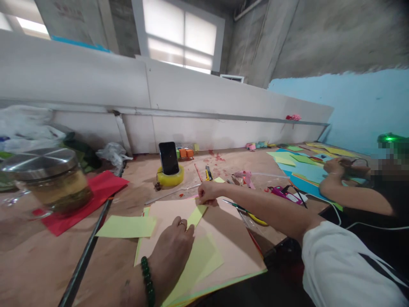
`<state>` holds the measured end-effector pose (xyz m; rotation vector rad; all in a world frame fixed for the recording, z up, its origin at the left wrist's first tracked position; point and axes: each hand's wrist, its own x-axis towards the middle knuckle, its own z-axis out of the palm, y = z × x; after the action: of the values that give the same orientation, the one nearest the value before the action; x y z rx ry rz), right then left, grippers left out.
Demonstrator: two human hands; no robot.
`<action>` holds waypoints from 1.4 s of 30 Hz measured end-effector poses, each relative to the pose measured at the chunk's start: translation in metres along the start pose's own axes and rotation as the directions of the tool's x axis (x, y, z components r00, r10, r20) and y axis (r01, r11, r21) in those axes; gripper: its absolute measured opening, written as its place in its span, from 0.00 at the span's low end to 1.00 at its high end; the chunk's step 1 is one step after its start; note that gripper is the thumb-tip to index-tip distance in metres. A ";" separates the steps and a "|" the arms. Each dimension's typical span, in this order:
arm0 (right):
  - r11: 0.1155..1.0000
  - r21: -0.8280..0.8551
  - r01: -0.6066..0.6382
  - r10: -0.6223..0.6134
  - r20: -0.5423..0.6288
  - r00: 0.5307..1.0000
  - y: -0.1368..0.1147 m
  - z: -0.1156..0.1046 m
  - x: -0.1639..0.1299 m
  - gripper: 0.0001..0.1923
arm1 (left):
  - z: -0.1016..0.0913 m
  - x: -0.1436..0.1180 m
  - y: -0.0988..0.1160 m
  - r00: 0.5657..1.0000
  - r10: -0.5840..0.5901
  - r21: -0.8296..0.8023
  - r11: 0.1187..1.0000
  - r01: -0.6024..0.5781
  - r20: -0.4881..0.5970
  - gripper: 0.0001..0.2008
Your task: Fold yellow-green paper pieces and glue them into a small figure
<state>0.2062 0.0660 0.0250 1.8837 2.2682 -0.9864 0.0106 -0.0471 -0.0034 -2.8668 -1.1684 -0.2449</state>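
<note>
While the left hand (171, 251) lies flat, fingers spread, pressing down on yellow-green paper (200, 256) near the scene's near edge, the right hand (207, 194) is farther off, fingertips pinched on the far end of a narrow yellow-green strip (196, 215) running between both hands. Both papers rest on a peach sheet (230, 238) atop the wooden table (38, 260). Another yellow-green sheet (128, 227) lies left. Far centre, a phone (168, 157) stands in a yellow tape roll (170, 177). Left: glass jar (54, 181) on red paper (96, 192). Right: another person's arm (351, 198), glue gun (244, 175).
</note>
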 end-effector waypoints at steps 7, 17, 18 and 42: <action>0.991 -0.048 0.128 -0.125 0.062 0.990 -0.033 0.020 -0.008 0.10 | -0.006 0.002 0.001 0.995 -0.036 -0.030 0.999 0.039 0.095 0.12; 0.999 -0.044 0.016 -0.012 0.097 0.995 -0.012 0.010 -0.006 0.05 | -0.012 0.004 0.005 0.982 -0.013 0.043 0.999 0.005 0.187 0.12; 0.998 -0.062 0.016 -0.011 0.073 0.997 -0.010 0.007 -0.006 0.04 | -0.012 0.004 0.005 0.980 -0.008 0.052 0.999 -0.003 0.199 0.12; 1.000 0.006 0.015 -0.015 0.062 0.998 0.015 0.000 0.000 0.09 | -0.014 0.003 0.005 0.980 0.017 0.066 0.997 -0.030 0.199 0.13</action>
<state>0.2193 0.0673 0.0186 1.8136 2.2510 -1.0386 0.0144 -0.0500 0.0108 -2.8962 -1.1454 0.0830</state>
